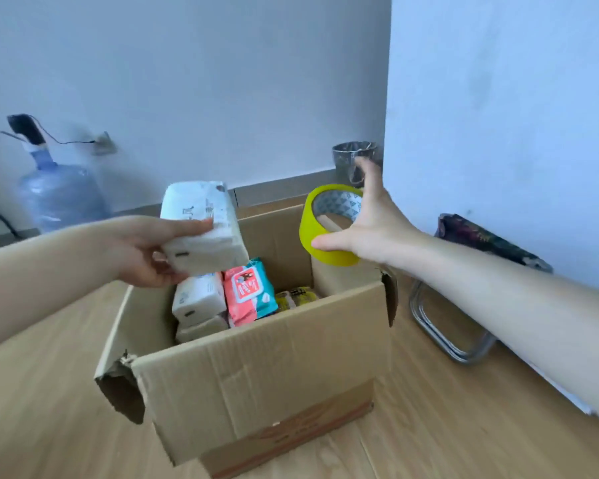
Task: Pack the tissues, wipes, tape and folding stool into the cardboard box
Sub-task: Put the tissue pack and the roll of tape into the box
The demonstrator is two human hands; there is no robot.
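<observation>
**Both hands loaded above the open box**

Left hand (142,252) is wrapped around a white tissue pack (203,228), thumb on top and fingers underneath, holding it above the left side of the cardboard box (256,361). Right hand (370,223) grips a roll of yellow tape (329,224), thumb pressed on the outer band and the other fingers spread round its far side; the roll hangs over the box's back right corner.

Down inside, more tissue packs (198,300) are stacked on the left, with a pink and teal wipes packet (248,293) standing just beside them and some yellowish packets (296,297) further right. The folding stool (478,288) is not packed yet; it leans folded against the wall, on the floor to the right of the box.

To my eye this is the middle of the job: two items about to be dropped in at once. The tissue pack should lower onto the stack below it, while the tape wants the freer space on the right. After that, the stool looks the awkward one, needing room across the top.
</observation>
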